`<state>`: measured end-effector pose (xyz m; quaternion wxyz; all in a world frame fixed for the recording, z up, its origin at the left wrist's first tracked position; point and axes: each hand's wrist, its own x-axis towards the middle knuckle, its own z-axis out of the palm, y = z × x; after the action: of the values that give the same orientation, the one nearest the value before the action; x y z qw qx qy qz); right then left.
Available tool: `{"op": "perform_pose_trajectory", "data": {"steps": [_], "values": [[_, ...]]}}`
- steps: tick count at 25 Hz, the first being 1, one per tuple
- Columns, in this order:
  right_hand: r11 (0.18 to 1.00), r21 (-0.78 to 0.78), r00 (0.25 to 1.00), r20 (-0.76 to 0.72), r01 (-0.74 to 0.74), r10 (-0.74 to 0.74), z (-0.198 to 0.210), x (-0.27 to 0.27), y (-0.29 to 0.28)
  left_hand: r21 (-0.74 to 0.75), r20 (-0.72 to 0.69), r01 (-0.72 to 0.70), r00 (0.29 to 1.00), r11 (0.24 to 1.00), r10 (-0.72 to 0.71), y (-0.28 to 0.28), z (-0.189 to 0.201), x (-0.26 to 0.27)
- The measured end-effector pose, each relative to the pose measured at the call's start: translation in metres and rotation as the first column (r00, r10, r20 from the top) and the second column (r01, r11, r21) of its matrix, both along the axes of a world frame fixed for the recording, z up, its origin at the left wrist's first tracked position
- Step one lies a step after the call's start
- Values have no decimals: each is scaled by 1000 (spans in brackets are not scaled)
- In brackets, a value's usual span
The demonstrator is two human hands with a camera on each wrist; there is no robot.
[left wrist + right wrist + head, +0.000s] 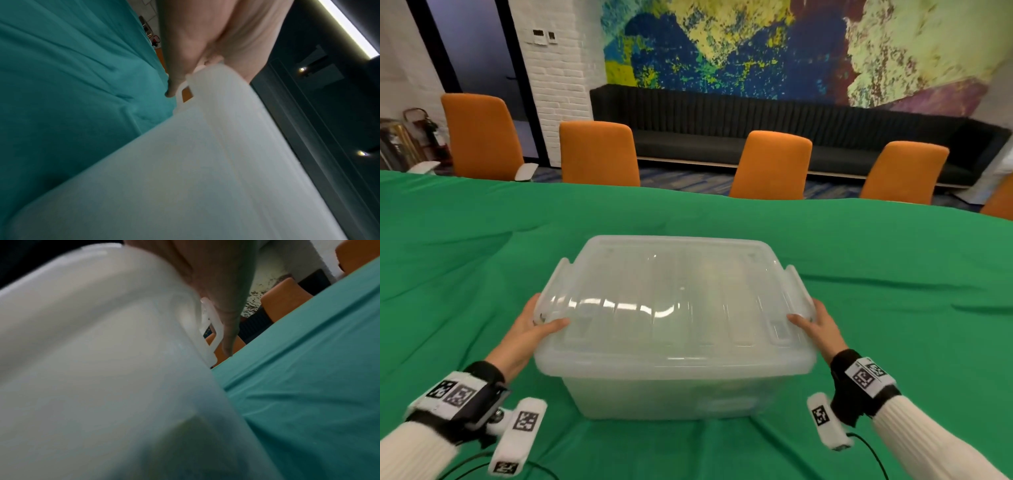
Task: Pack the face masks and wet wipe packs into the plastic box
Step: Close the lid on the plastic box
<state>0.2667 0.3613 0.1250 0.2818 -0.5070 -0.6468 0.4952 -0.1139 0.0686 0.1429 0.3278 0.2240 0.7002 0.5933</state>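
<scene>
Green cloth [482, 274] is spread over the whole table, creased in places, with four orange chairs [599, 154] lined up behind it, a dark bench [722, 116] along the wall and a multicoloured mural [756, 44] above. On the cloth, near the front edge and centred, the plastic box [674, 394] is seen with its lid [671, 308] on. The lid is gripped at both near corners: the left hand [534, 329] is placed at the left corner with the thumb laid on top and the fingers tucked under the rim, and the right hand [822, 325] is placed likewise at the right corner. Side latches are visible at both ends of the lid; whether they are clipped down cannot be told. The box walls are cloudy, so the contents are hardly made out; only a pale yellowish patch is seen through the lid, and no masks or wipe packs can be identified. In the left wrist view the left hand [205, 40] is blurred, with fingers curled against the lid edge [216, 84]. In the right wrist view the right hand [216, 280] is blurred too, one finger running down beside the latch [211, 337]. Both forearms are cut off at the frame bottom; white sleeves and marker-tagged wristbands [458, 394] are shown.
</scene>
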Motion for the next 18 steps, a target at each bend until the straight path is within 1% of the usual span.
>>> {"op": "perform_pose_trajectory", "data": {"steps": [2,5,7,9,10,14,17,18], "values": [[998,33,998,-14,59,-59,-8,-2,-1,25,-16,-56,998,998,57,2,-6,2],[996,54,997,8,75,-75,-5,-6,-2,-2,-106,-74,992,997,73,1,-15,-3],[992,121,993,101,42,-54,2,-8,-4,-63,-230,-68,972,996,52,1,-18,-5],[978,207,979,201,-10,-32,10,-12,-6,-138,-372,-73,928,988,17,3,-15,-5],[977,210,976,214,-19,-27,11,-13,-8,-164,-394,-71,919,984,0,4,-14,-5],[981,192,976,216,-27,-16,10,-12,-11,-203,-406,-28,912,979,-58,2,-15,-5],[976,208,965,263,-58,2,8,-13,-12,-228,-423,-22,903,973,-79,2,-15,-6],[974,218,958,287,-64,-1,9,-13,-13,-269,-454,-28,885,963,-101,2,-12,-3]]}}
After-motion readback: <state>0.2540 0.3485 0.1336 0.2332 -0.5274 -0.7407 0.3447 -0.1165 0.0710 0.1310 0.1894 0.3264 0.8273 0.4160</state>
